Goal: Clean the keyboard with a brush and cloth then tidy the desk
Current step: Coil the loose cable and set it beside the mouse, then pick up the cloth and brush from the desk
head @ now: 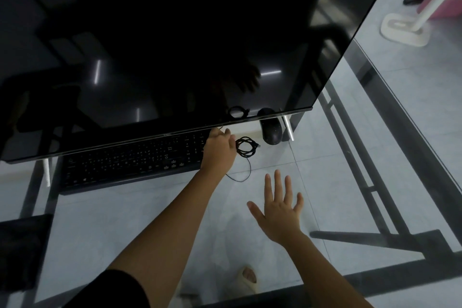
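Observation:
A black keyboard (pixel 130 160) lies on the glass desk (pixel 350 157), its far edge under the big dark monitor (pixel 175 45). My left hand (pixel 220 150) reaches over the keyboard's right end, its fingers closed at a coiled black cable (pixel 246 147) that lies just to the right. A thin loose strand of that cable loops toward me below the hand. My right hand (pixel 278 210) hovers flat above the glass nearer to me, fingers spread and holding nothing. No brush or cloth is visible.
A black mouse (pixel 271 130) sits right of the cable, beside a monitor foot (pixel 288 127). A dark flat object (pixel 22 252) lies at the desk's near left. Through the glass show the desk's black frame, tiled floor and a foot. A white mop stands far right.

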